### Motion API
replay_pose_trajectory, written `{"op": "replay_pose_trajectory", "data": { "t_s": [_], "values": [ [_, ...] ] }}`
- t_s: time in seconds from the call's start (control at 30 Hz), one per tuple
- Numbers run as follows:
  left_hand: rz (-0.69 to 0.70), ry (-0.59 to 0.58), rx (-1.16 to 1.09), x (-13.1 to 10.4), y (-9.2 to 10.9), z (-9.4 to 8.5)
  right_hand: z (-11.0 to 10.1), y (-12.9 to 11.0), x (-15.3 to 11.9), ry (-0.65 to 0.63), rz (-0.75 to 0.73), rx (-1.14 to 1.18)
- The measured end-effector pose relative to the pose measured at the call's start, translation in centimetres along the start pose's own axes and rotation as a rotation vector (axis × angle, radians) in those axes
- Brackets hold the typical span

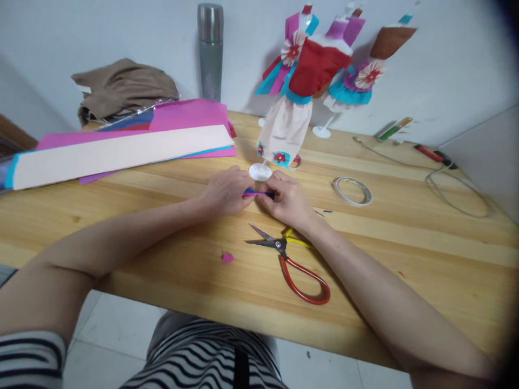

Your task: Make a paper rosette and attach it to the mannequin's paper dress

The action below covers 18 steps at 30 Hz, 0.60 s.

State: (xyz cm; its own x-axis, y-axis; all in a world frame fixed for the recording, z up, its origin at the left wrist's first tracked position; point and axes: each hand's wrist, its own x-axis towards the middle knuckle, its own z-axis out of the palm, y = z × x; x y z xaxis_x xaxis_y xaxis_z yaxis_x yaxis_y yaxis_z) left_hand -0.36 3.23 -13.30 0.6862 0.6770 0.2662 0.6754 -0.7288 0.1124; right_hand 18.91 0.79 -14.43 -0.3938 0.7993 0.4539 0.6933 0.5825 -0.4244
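Observation:
Between my two hands is a narrow blue and pink strip, perhaps of paper; its ends are hidden in my fingers. My left hand pinches one end, and my right hand grips the other. Just behind them stands the white round base of a small dress form wearing a red top and a pale skirt with red and blue flowers. Scissors with red handles lie open on the table near my right forearm. A small pink scrap rests left of them.
At the left lie a long pale sheet and pink sheets, with a brown cloth behind. A flask stands by the wall. More dressed forms are at the back; a tape roll and cable lie right.

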Motion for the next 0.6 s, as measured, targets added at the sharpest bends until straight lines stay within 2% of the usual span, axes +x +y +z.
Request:
{"op": "replay_pose_trajectory", "data": {
  "t_s": [0.17, 0.3, 0.37, 0.43, 0.5, 0.53, 0.6],
  "values": [
    [0.027, 0.010, 0.027, -0.2, 0.4, -0.6, -0.1, -0.2, -0.1, 0.032, -0.003, -0.017],
    [-0.003, 0.016, -0.041, 0.0, 0.2, -0.2, 0.0, -0.5, 0.0, 0.038, -0.010, -0.011],
    [-0.042, 0.040, -0.108, 0.3, -0.3, 0.2, -0.5, -0.7, 0.3, 0.041, 0.004, 0.001],
    [-0.075, 0.084, -0.187, 0.5, -0.9, 0.5, -1.9, -1.1, 0.5, 0.039, 0.034, 0.020],
    [-0.093, 0.132, -0.263, 0.7, -1.3, 0.5, -4.0, -1.6, 0.5, -0.026, 0.091, 0.029],
    [-0.101, 0.157, -0.302, 0.8, -1.5, 0.4, -5.2, -1.9, 0.2, -0.110, 0.129, 0.020],
    [-0.122, 0.202, -0.390, 0.7, -1.6, 0.0, -7.3, -2.5, -0.8, -0.355, 0.169, 0.002]
  ]
}}
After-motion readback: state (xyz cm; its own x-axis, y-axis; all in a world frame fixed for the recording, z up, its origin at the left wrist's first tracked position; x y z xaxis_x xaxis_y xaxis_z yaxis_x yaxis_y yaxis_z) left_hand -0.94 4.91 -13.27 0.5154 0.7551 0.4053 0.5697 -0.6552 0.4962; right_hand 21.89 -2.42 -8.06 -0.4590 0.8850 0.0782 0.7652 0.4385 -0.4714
